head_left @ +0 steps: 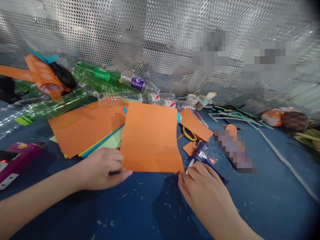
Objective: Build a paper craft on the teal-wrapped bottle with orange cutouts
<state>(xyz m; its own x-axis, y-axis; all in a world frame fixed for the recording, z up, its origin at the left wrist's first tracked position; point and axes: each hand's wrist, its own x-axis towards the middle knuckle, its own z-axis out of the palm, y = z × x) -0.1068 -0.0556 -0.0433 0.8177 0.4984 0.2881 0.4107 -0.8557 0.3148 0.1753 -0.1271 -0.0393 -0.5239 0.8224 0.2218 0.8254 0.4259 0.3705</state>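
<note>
Sheet (pixel 151 138) over table (pixel 140 213), left hand (pixel 106 168) at its near left corner, right hand (pixel 203 186) at its near right, papers (pixel 85 125) left of it, power strip (pixel 21 158) far left, bottles (pixel 92 78) behind, mesh (pixel 170 26) behind those.

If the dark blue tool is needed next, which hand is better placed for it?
The right hand, likely: it pinches the orange sheet's near right corner, just beside the dark blue tool. The left hand pinches the near left corner, with the sheet's width between it and the tool.
</note>
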